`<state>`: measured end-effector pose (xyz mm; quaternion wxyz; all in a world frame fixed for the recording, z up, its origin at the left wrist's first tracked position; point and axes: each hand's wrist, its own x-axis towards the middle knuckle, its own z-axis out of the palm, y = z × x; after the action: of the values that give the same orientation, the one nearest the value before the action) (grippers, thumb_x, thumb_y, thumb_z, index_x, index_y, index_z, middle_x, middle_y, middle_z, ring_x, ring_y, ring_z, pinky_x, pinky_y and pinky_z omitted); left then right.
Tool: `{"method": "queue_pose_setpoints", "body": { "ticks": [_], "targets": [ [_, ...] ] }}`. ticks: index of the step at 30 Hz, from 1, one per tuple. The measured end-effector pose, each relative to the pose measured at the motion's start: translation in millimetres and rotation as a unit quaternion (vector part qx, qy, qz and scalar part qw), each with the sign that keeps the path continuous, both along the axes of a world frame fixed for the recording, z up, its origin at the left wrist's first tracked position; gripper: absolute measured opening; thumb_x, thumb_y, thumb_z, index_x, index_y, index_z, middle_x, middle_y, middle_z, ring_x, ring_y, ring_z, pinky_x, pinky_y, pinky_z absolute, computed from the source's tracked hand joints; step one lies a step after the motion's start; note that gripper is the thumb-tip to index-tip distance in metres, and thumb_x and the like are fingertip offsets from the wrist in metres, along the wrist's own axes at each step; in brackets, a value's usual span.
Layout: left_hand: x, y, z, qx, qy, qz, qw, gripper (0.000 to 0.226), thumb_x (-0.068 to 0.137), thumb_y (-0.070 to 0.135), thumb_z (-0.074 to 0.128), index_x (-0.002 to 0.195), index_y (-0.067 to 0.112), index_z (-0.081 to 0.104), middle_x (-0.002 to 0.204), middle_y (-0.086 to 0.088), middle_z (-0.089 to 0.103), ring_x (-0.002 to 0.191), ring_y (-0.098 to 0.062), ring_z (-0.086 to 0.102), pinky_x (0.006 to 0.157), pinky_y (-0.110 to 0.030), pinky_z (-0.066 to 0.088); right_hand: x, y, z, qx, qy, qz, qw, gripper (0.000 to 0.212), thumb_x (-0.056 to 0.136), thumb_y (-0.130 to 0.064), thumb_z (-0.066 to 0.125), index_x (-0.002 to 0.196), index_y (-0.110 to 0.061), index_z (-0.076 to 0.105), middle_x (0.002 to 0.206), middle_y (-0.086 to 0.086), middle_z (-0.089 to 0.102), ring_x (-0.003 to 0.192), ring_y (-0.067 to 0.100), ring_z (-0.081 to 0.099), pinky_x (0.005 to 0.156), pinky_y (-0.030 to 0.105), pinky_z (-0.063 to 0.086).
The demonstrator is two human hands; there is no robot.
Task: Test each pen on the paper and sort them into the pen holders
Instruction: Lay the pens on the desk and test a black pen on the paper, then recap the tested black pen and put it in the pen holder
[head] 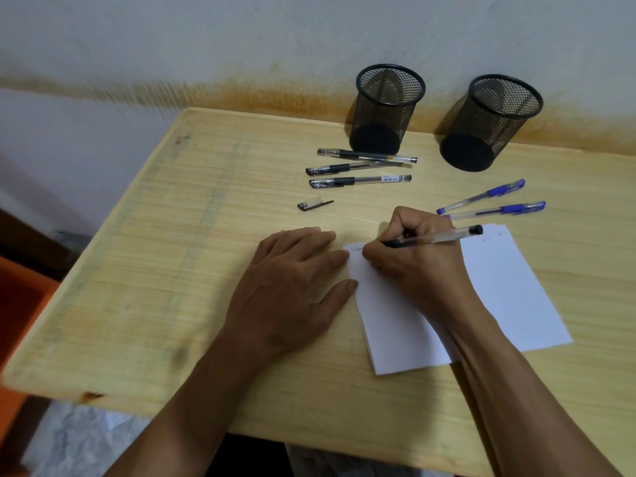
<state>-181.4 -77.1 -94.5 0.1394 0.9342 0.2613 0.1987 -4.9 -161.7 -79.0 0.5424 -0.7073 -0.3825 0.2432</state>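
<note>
My right hand (420,263) grips an uncapped black pen (444,237), its tip on the top left corner of the white paper (509,287), where a short scribble shows. My left hand (292,287) lies flat on the table, fingertips pressing the paper's left edge. The pen's loose black cap (314,203) rests on the table above my left hand. Three capped black pens (359,168) lie in a row in front of the left mesh holder (387,108). Two blue pens (492,203) lie below the right mesh holder (490,122). Both holders look empty.
The wooden table (172,270) stands against a stained white wall. Its left edge and near edge are close to my arms. An orange object (17,304) sits beyond the table's left side.
</note>
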Motion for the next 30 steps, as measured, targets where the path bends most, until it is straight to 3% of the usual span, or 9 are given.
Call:
{"method": "queue_pose_setpoints", "body": {
  "ticks": [7,12,16,20,24,27,30],
  "targets": [
    [0.0,1.4,-1.4,0.0,0.006,-0.002,1.0,0.043,0.088,0.055,0.054,0.12,0.03,0.066,0.136,0.007,0.059,0.131,-0.015,0.049,0.109,-0.043,0.037,7.2,-4.7,9.0,0.03,0.089,-0.056,0.994,0.009,0.078,0.008,0.071,0.075,0.002,0.065,0.062,0.009,0.067,0.058,0.013,0.063,0.062,0.024,0.057],
    [7.0,6.9,-3.8,-0.012,-0.048,0.04,0.998,0.038,0.084,0.048,0.064,0.112,0.024,0.072,0.121,0.004,0.069,0.116,-0.018,0.06,0.096,-0.039,0.046,4.3,-10.6,25.9,0.082,0.216,-0.096,0.968,0.012,0.084,0.008,0.07,0.088,-0.001,0.064,0.069,0.01,0.07,0.053,0.012,0.063,0.062,0.022,0.059],
    [23.8,17.2,6.5,-0.063,-0.117,0.165,0.977,0.032,0.091,0.031,0.064,0.121,0.019,0.066,0.119,0.001,0.067,0.114,-0.022,0.055,0.096,-0.039,0.046,9.7,-25.5,37.9,0.08,0.171,-0.102,0.977,0.012,0.083,-0.001,0.078,0.089,-0.008,0.07,0.077,-0.003,0.077,0.069,0.009,0.073,0.064,0.02,0.059],
    [42.7,29.1,13.8,-0.039,-0.014,0.217,0.975,0.03,0.098,0.032,0.052,0.12,0.018,0.065,0.115,-0.007,0.063,0.109,-0.031,0.051,0.09,-0.041,0.039,15.3,-49.5,41.7,0.062,0.146,-0.107,0.981,0.015,0.085,-0.002,0.077,0.089,-0.016,0.076,0.081,-0.008,0.079,0.08,0.007,0.075,0.065,0.019,0.059],
    [49.8,32.3,16.3,-0.011,0.041,0.232,0.972,0.024,0.099,0.031,0.05,0.105,0.02,0.07,0.108,-0.004,0.059,0.105,-0.027,0.05,0.087,-0.04,0.04,18.7,-71.1,44.1,0.078,0.165,-0.13,0.975,0.01,0.084,-0.001,0.079,0.089,-0.005,0.071,0.08,0.0,0.079,0.076,0.012,0.077,0.062,0.021,0.06],
    [51.6,24.1,22.6,-0.053,0.015,0.243,0.968,0.015,0.096,0.027,0.056,0.099,0.019,0.069,0.105,-0.003,0.061,0.103,-0.027,0.051,0.087,-0.04,0.04,20.1,-80.9,44.6,0.074,0.162,-0.133,0.975,0.011,0.081,0.0,0.081,0.089,-0.005,0.075,0.081,0.001,0.079,0.073,0.007,0.074,0.065,0.02,0.06],
    [48.6,6.6,36.3,-0.103,-0.075,0.224,0.966,0.001,0.09,0.023,0.065,0.089,0.022,0.065,0.093,0.001,0.063,0.091,-0.022,0.057,0.077,-0.035,0.045,17.3,-86.2,48.3,0.077,0.167,-0.122,0.975,0.012,0.088,-0.004,0.076,0.095,-0.014,0.079,0.083,-0.005,0.079,0.075,0.002,0.074,0.069,0.018,0.06]
  ]
}}
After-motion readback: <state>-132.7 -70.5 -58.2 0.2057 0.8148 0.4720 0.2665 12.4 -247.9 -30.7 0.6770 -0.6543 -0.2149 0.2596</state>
